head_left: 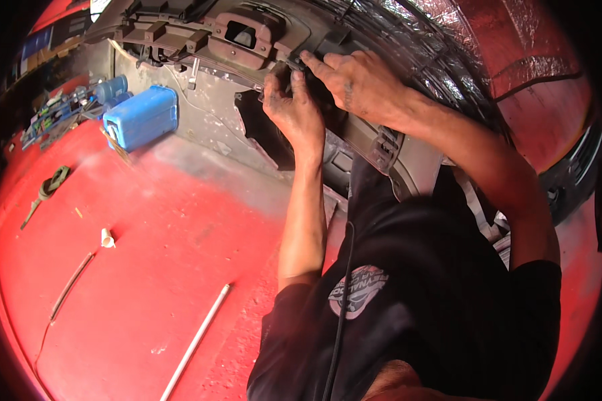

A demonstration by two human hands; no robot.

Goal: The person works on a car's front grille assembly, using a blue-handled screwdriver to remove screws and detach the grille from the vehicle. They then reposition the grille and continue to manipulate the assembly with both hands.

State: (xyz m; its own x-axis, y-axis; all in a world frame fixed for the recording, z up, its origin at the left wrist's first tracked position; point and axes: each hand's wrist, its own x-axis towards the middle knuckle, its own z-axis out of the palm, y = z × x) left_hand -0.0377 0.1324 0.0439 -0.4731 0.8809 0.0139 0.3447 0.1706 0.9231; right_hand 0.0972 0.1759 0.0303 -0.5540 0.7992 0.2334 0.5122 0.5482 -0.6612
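Observation:
Both of my hands reach up to a grey-brown plastic vehicle panel (261, 47) with ribs and cut-outs that stands over the red floor. My left hand (293, 107) is curled, its fingers pinched on a small dark part (295, 64) at the panel's edge. My right hand (354, 83) lies over the panel from the right, its fingertips pressing on the same dark part. What lies under the fingers is hidden.
A blue plastic container (142, 117) stands on the red floor (147, 254) at left, with a tray of small tools (53, 113) behind it. A wrench (47, 190), a thin white rod (197, 337) and a small white piece (107, 238) lie on the floor. Silver quilted insulation (421, 47) lines the upper right.

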